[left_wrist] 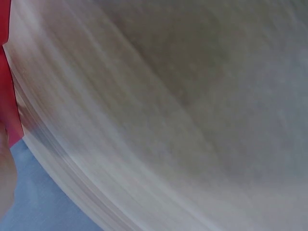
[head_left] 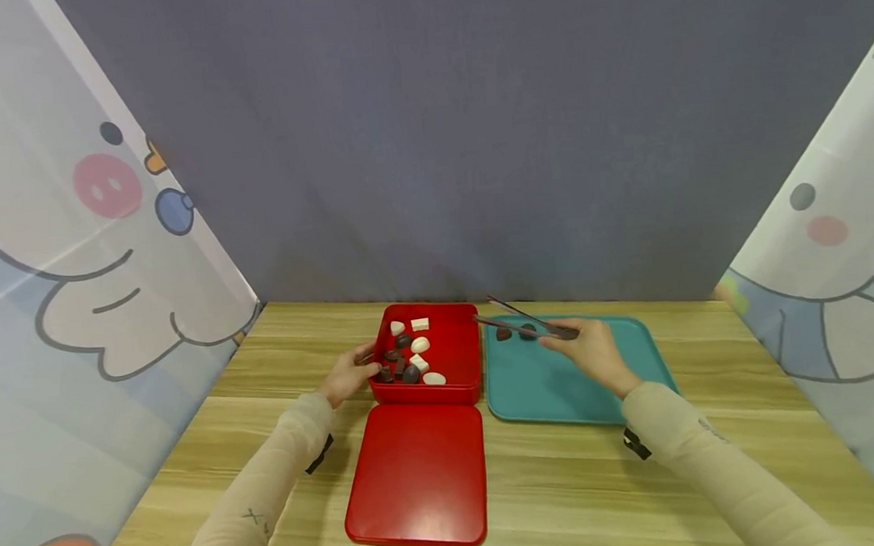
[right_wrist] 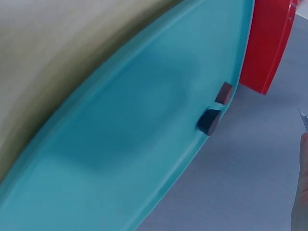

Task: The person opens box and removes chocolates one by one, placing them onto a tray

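Observation:
My left hand (head_left: 349,374) grips the left wall of an open red box (head_left: 460,351), its thumb over the rim. Inside the box lie several dark and white chocolate-like pieces, among them a white oval piece (head_left: 420,344) and a dark oval piece (head_left: 411,375). My right hand (head_left: 590,351) holds dark tongs (head_left: 519,325) above the teal tray (head_left: 557,391). The tongs' tips are spread at the box's right rim with nothing between them. Beneath the tongs, a brown piece (right_wrist: 224,93) and a dark piece (right_wrist: 209,121) lie near the tray's far edge.
A red lid (head_left: 419,474) lies on the wooden table (head_left: 555,491) in front of the box. The tray stands right beside the box. A grey curtain (head_left: 429,140) rises behind the table, with cartoon-printed cloth (head_left: 106,268) at the sides.

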`<act>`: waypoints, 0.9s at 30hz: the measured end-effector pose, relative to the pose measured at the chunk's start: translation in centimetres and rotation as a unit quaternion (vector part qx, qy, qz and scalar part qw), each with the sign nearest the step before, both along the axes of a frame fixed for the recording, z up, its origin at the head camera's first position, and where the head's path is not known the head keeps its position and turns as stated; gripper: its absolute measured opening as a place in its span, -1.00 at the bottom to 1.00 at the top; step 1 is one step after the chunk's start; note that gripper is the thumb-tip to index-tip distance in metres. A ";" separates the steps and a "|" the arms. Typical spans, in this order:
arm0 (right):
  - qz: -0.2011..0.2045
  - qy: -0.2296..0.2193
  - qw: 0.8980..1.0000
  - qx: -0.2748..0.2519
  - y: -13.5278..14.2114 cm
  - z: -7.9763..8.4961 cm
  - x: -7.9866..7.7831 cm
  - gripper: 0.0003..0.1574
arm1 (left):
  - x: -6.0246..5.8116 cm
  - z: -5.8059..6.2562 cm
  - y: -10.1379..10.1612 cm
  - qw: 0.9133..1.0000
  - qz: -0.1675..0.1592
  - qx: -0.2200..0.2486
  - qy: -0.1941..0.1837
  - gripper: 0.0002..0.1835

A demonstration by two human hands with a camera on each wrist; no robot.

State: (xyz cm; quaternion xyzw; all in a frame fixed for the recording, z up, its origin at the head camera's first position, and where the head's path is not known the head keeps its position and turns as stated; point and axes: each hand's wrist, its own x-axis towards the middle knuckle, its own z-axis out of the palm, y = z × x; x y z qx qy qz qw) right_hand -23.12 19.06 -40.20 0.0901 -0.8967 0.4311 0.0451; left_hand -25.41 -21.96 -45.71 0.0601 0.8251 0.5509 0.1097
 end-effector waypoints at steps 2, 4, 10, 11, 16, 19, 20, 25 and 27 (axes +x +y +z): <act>0.007 -0.005 1.000 0.002 -0.3 0.1 0.0 -0.32 | 0.0 0.0 -0.1 1.000 0.003 0.002 0.001 -0.37; 0.014 -0.013 1.000 0.004 -0.6 0.2 -0.1 -0.32 | 0.0 0.0 -0.2 1.000 0.001 0.001 0.002 -0.37; 0.052 -0.022 0.998 0.009 -1.2 0.2 -0.2 -0.37 | 0.1 0.2 -0.2 1.000 -0.002 0.008 0.003 -0.37; 0.060 -0.022 0.998 0.006 -1.3 0.2 -0.2 -0.38 | 0.1 0.2 -0.2 1.000 -0.002 0.008 0.003 -0.37; 0.087 -0.021 0.996 0.013 -2.0 -0.1 -0.1 -0.48 | 0.0 0.2 -0.2 1.000 -0.005 0.000 0.003 -0.37; 0.102 -0.022 0.994 0.026 -2.5 -0.4 -0.1 -0.51 | 0.0 0.1 -0.2 1.000 0.003 0.003 -0.004 -0.37; 0.105 -0.024 0.994 0.030 -2.7 -0.6 -0.1 -0.52 | 0.0 0.1 -0.2 1.000 0.006 0.004 -0.006 -0.37; 0.123 -0.027 0.991 0.043 -3.5 -0.9 0.1 -0.58 | 0.1 0.0 -0.1 1.000 0.001 0.010 -0.003 -0.37; 0.134 -0.022 0.990 0.049 -3.9 -0.9 0.2 -0.60 | 0.1 0.0 -0.1 1.000 -0.002 0.011 0.001 -0.37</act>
